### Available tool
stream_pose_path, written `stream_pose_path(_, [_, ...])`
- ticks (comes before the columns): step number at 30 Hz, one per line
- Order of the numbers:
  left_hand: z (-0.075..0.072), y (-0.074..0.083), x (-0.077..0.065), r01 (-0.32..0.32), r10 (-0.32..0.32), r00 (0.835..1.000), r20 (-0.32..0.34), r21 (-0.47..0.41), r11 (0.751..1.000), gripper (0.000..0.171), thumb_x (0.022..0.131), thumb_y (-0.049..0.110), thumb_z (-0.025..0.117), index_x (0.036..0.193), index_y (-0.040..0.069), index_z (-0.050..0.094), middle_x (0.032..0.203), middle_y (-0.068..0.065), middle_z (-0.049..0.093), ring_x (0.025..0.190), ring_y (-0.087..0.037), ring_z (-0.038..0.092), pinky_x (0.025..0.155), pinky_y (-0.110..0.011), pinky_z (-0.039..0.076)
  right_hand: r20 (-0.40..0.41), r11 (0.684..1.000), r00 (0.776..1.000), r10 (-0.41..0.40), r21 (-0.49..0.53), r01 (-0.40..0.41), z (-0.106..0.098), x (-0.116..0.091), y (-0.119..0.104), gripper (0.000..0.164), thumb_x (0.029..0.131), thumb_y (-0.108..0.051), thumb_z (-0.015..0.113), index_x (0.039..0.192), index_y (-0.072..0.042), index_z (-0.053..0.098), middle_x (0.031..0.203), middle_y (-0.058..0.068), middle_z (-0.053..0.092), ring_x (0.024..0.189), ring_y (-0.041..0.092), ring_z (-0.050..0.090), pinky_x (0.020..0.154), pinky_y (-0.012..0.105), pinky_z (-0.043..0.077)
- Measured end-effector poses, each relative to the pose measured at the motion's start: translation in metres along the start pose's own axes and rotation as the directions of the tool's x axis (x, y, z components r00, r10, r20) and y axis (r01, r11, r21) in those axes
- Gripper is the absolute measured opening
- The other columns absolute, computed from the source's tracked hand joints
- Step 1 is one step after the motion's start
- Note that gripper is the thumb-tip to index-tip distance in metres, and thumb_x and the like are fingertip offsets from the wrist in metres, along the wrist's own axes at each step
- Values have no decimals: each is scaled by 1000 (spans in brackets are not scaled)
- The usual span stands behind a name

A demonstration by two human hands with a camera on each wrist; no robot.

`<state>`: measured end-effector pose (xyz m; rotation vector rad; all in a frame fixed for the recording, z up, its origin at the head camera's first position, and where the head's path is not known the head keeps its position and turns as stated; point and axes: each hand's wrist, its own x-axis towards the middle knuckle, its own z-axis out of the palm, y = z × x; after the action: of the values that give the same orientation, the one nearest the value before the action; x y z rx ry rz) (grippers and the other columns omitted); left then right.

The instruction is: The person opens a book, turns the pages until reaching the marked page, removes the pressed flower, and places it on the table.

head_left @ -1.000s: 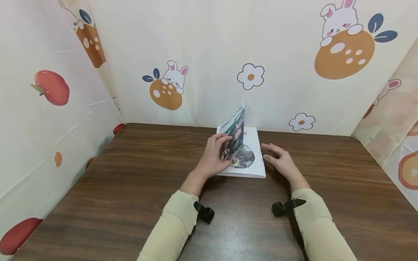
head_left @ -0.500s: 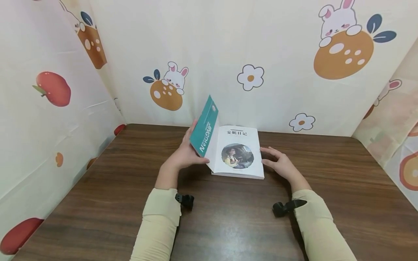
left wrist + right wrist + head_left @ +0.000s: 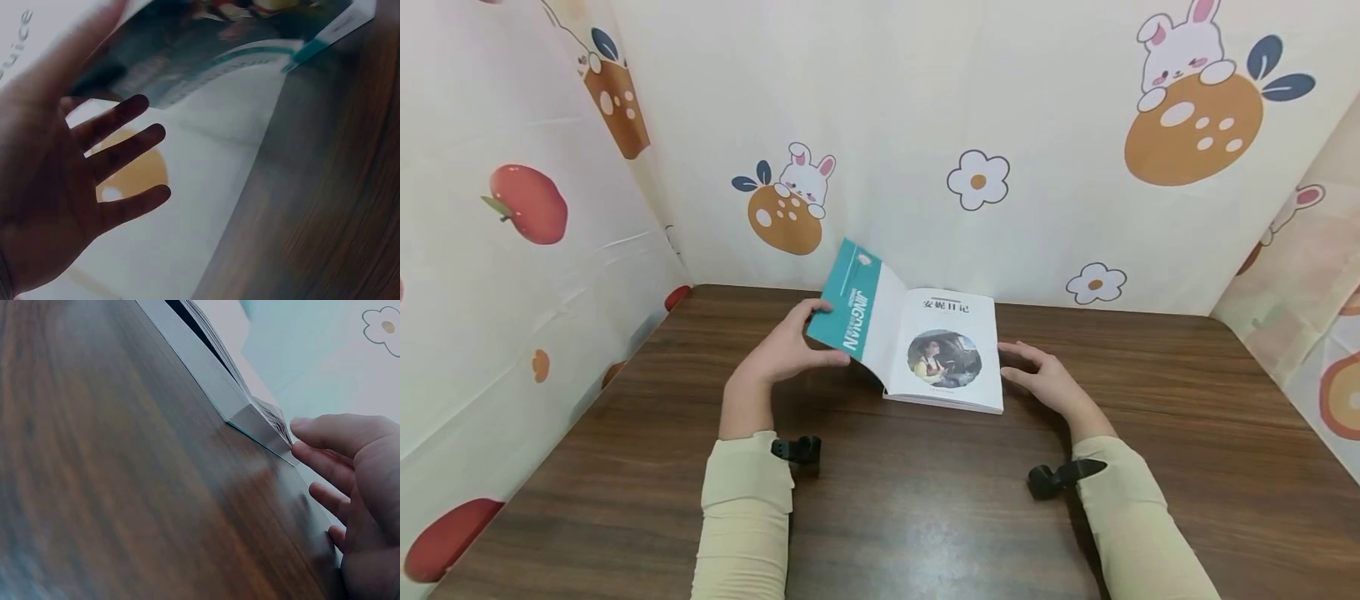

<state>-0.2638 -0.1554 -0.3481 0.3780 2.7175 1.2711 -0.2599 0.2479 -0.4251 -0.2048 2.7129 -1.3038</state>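
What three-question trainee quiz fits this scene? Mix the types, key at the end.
1. Which grip is at the side of the book away from its open cover?
2. True or false: the open cover lies flat.
3. What colour is the flap at the left grip? A) red B) teal C) yellow

Key:
1. The right grip.
2. False; it is raised at a slant.
3. B
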Motion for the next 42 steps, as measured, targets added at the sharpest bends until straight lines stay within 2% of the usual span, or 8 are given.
stream_pose_path(6, [-8, -18, 0, 136, -132, 986, -98, 44, 990, 51, 89, 47, 55, 126, 12, 54, 121, -10, 52, 101, -28, 48, 86, -43, 44, 10, 998, 999, -40, -56, 41, 2, 2, 4, 65, 83, -44, 65, 136, -12, 46, 147, 21, 25, 135, 41, 14, 101, 62, 14])
stream_pose_path(12, [-6, -34, 3, 210, -207, 977, -53, 44, 977, 32, 90, 29, 61, 116, 11, 62, 108, -13, 52, 97, -28, 46, 79, -38, 44, 1, 976, 990, -143, -167, 141, 2, 4, 6, 60, 81, -40, 69, 131, -10, 53, 142, 18, 36, 135, 40, 18, 102, 61, 11])
stream_pose_path(18, [6, -45, 8, 333, -336, 942, 18, 100, 938, 38, 90, 41, 57, 105, 7, 55, 101, -12, 51, 91, -26, 47, 73, -35, 40, 10, 975, 992, -127, -181, 126, 1, 3, 5, 62, 81, -41, 69, 131, -9, 52, 144, 17, 34, 135, 39, 17, 101, 62, 10])
stream_pose_path(27, [25, -33, 15, 422, -421, 905, -54, 210, 882, 62, 84, 55, 57, 114, 3, 43, 103, -18, 43, 93, -30, 46, 71, -40, 42, -13, 977, 991, -136, -165, 132, 0, 3, 4, 63, 78, -44, 71, 129, -10, 54, 142, 18, 36, 134, 40, 19, 100, 63, 12])
stream_pose_path(31, [34, -27, 21, 338, -319, 941, -111, 322, 884, 71, 83, 47, 63, 134, 6, 37, 129, -21, 32, 115, -37, 33, 89, -53, 35, -13, 978, 992, -128, -167, 124, 0, 3, 4, 64, 78, -45, 70, 130, -11, 54, 143, 17, 36, 134, 39, 19, 100, 63, 11])
stream_pose_path(35, [53, -8, 30, 71, -72, 997, -15, 451, 890, 58, 86, 31, 63, 136, 12, 42, 140, -14, 35, 128, -34, 26, 100, -53, 26, 3, 978, 993, -116, -175, 114, 0, 2, 3, 65, 80, -45, 68, 131, -10, 52, 144, 18, 34, 135, 39, 17, 100, 63, 10])
stream_pose_path(39, [76, 15, 33, -153, 80, 983, 166, 501, 852, 46, 88, 28, 61, 131, 15, 51, 138, -8, 43, 129, -29, 31, 104, -47, 25, 21, 981, 996, -90, -169, 92, 1, 2, 2, 65, 80, -45, 68, 132, -11, 51, 145, 17, 31, 136, 39, 15, 100, 64, 8])
stream_pose_path(42, [88, 25, 33, -162, 59, 976, 208, 525, 835, 48, 89, 33, 60, 132, 15, 52, 139, -8, 42, 129, -27, 33, 104, -44, 27, 27, 984, 996, -83, -156, 86, 2, 3, 0, 65, 80, -45, 68, 133, -11, 51, 146, 15, 31, 136, 38, 14, 100, 64, 8])
